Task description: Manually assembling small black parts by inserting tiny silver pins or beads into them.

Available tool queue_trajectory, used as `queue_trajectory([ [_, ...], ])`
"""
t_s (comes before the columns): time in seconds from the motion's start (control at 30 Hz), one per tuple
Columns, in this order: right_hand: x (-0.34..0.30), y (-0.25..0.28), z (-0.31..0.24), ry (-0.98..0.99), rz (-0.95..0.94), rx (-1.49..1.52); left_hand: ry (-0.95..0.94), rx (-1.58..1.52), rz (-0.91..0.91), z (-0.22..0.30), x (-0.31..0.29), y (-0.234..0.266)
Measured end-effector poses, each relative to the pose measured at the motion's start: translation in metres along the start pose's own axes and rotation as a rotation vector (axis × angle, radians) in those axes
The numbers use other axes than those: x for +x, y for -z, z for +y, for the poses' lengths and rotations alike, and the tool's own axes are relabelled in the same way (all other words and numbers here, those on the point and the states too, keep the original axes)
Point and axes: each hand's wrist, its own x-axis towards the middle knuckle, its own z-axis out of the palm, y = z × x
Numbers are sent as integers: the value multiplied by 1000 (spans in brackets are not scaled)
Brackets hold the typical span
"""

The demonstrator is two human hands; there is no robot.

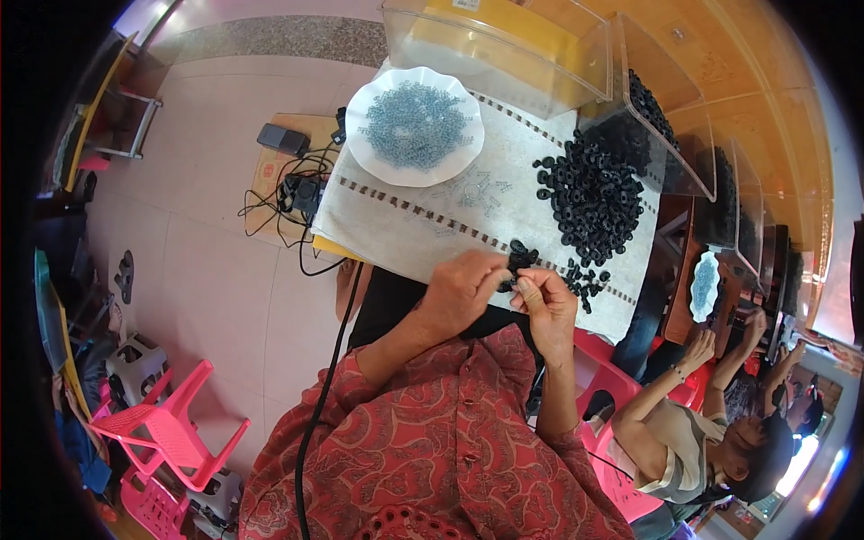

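Both hands meet over the near edge of the cloth-covered table [522, 220]. My right hand [546, 306] is closed, thumb against fingers, around what looks like a small black plastic part [515, 282]. My left hand [465, 286] is closed in a pinch right beside it; its fingertips are blurred, so what they hold is hidden. A few more black parts [519, 252] lie just beyond the fingertips. Farther right is a big heap of the same black parts [594, 202]. A white scalloped plate [360, 148] at the back left carries many small clear pieces [416, 124].
Loose clear pieces [477, 189] are scattered on the cloth. Clear plastic bins [504, 54] stand along the back and right. Cables and a black adapter [283, 139] lie on a board at left. Pink chairs [171, 427] stand lower left. Other people [693, 432] work at right.
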Motion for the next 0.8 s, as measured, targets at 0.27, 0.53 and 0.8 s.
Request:
queue_trajectory([
  [0.27, 13, -19, -1, 198, 47, -400, 20, 615, 149, -17, 18, 32],
  [0.53, 22, -26, -1, 467, 169, -875, 53, 681, 85, -22, 21, 32],
  [0.8, 22, -31, -1, 499, 263, -777, 4, 656, 88, -28, 20, 33],
])
